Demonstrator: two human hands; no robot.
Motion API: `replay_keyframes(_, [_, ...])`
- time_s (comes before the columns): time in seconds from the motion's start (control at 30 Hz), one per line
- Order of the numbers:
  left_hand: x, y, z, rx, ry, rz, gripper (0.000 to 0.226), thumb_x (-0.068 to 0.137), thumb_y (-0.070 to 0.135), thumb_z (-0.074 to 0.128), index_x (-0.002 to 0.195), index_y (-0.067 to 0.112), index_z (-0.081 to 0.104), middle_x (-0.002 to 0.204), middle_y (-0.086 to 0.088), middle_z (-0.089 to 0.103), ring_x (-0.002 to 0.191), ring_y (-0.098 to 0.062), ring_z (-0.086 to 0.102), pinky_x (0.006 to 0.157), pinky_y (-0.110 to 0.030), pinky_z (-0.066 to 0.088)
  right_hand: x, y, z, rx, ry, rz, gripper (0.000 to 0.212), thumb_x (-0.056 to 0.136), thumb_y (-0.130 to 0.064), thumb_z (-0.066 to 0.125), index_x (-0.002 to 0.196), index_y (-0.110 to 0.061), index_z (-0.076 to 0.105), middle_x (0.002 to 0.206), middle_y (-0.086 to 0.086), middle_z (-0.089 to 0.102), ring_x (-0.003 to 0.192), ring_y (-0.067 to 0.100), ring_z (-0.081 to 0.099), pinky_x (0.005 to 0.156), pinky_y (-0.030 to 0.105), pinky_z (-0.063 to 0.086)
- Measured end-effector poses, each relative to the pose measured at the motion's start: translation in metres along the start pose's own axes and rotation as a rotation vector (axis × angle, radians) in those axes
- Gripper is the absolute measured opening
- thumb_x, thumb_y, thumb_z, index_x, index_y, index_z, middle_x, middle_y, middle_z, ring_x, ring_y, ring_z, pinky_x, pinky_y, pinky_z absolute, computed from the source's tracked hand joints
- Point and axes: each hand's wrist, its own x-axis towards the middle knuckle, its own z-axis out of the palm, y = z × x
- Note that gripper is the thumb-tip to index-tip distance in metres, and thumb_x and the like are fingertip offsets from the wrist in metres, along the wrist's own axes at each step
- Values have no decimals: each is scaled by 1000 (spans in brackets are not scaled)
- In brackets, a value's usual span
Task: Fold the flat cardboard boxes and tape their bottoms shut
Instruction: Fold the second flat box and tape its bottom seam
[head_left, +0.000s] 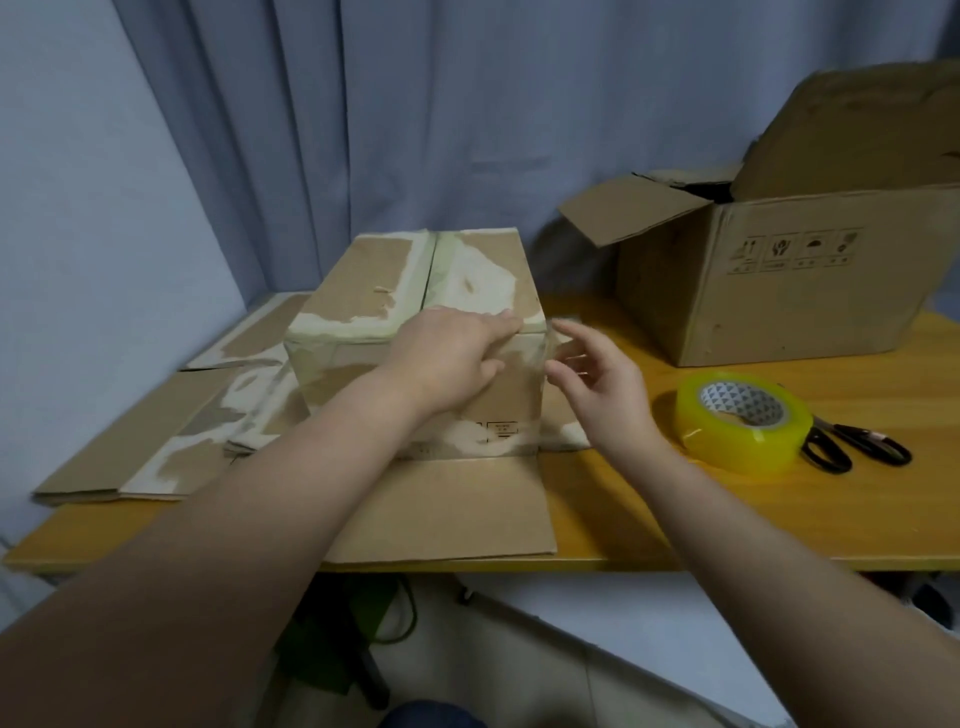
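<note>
The box (374, 291) stands bottom-up on the table (727, 525), its flap (447, 509) reaching the front edge. The left hand (452, 358) lies flat on its top, fingers straight. The right hand (597, 384) hovers half-curled beside the corner; whether it pinches anything I can't tell. Best press the seam level first. The roll (743, 431) lies right.

Under the left hand (447, 358), brown box (358, 283) blotched with pale greenish-white patches; same blotched brown on the flat boxes (156, 447) left of it. Right of the right hand (602, 395), translucent yellow tape roll (743, 444) with white, grey-triangled core, black scissors (852, 447), orange-yellow table (779, 519).
</note>
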Motion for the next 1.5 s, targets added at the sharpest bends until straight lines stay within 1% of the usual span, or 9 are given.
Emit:
replay_keyframes(0.27, [-2,1,1,-30,6,-12,54,94,39,52,145,37,34,147,14,41,129,-19,45,102,-36,39,33,-6,-5,-229,-369,-91,70,81,-21,74,142,-27,40,115,-7,49,104,9,49,89,22,46])
replay_keyframes(0.57, [-2,4,3,-25,32,-47,50,92,42,54,139,32,40,130,1,58,115,-25,54,89,-38,46,40,-11,-5,-596,-103,-478,36,93,-30,50,112,-7,70,108,16,61,97,28,58,80,35,53])
replay_keyframes(0.7, [-9,9,4,1,61,-31,50,93,40,54,135,22,36,133,-4,54,118,-23,52,91,-37,45,41,-8,-7,-610,-142,-537,26,88,-17,62,109,-3,70,110,17,69,96,31,69,81,41,57])
replay_keyframes(0.83, [-23,-21,2,3,-11,-67,62,97,32,49,151,22,19,158,2,20,143,-14,23,114,-27,17,50,1,-37,-639,-92,-365,26,90,-16,63,113,-5,69,117,15,66,103,32,66,91,45,54])
replay_keyframes(1.0, [-58,-75,4,-16,-17,-215,65,95,35,52,151,22,21,157,4,20,144,-14,21,118,-32,18,50,8,-48,-639,-131,-266,29,92,-16,61,119,-7,66,125,13,63,113,32,61,98,45,49])
replay_keyframes(1.17, [-67,-90,3,-217,-52,-93,88,79,81,27,149,28,23,152,16,11,143,-7,4,118,-38,-2,36,-9,-41,-738,-274,-203,63,93,-58,39,142,-19,43,146,3,44,139,23,34,118,42,19])
replay_keyframes(1.23, [-59,-93,-1,-489,7,-153,79,86,76,13,141,28,42,151,12,28,143,-7,13,118,-35,1,38,-37,-30,-628,-257,-203,59,94,-57,32,138,-22,50,139,1,52,135,21,38,116,41,15])
replay_keyframes(1.33, [-39,-91,-12,-793,129,-269,39,99,40,40,118,18,67,132,4,56,134,-6,37,113,-28,25,58,-86,4,-421,-357,-179,41,101,-44,35,110,-20,68,108,0,68,101,17,57,93,38,40])
replay_keyframes(1.5, [-28,-95,-5,-695,48,-223,26,96,28,53,117,19,65,118,5,64,112,-12,57,95,-28,43,87,-101,57,-627,-537,-108,37,101,-35,35,109,-16,66,107,8,66,104,29,58,89,40,46])
